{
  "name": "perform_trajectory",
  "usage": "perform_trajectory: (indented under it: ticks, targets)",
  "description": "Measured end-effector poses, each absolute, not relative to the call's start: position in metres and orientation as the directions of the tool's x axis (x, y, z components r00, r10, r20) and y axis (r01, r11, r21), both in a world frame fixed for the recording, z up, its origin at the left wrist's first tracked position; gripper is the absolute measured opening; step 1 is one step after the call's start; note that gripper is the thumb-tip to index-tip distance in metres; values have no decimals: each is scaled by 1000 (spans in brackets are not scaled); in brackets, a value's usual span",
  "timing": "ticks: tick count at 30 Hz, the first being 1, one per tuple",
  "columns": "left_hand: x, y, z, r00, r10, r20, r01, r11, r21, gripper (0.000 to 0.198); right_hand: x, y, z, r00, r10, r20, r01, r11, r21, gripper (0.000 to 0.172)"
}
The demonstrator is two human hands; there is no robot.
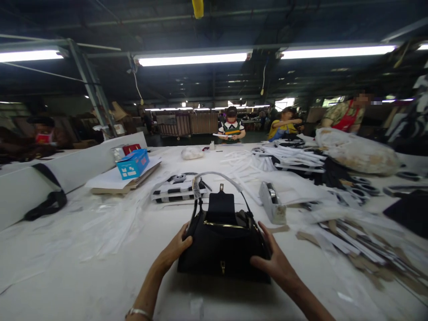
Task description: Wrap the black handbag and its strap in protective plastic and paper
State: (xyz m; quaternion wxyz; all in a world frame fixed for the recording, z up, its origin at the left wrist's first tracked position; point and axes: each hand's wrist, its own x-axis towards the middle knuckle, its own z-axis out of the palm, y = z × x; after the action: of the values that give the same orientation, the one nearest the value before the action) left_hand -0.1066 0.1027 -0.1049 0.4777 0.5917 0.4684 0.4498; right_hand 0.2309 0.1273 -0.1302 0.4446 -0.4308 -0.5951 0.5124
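A black handbag (222, 243) with a gold trim line and a small gold clasp stands on the white worktable (100, 276) right in front of me. Its flap is raised and its handle, wrapped in white, arches above it. My left hand (174, 252) grips the bag's left end, thumb over the top edge. My right hand (272, 258) holds the right end, fingers pressed on the side and front.
Clear plastic bags (110, 227) lie at left, a blue box (133, 163) on boards behind them. A tape dispenser (272, 203), white wrapped straps (294, 158) and card strips (361, 249) spread right. A white partition (50, 174) runs along left. Several people work at the far end.
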Motion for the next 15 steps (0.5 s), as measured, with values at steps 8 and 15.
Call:
perform_trajectory:
  ticks: [8,15]
  targets:
    - [-105,96,-121,-74,987,-140,417,158,895,93,241,150,-112,-81,989,-127,344,-91,-935,103]
    - [-88,118,-84,-75,958,278,763,-124,634,65,214,161,-59,-353,900,256,642,432,-633,63]
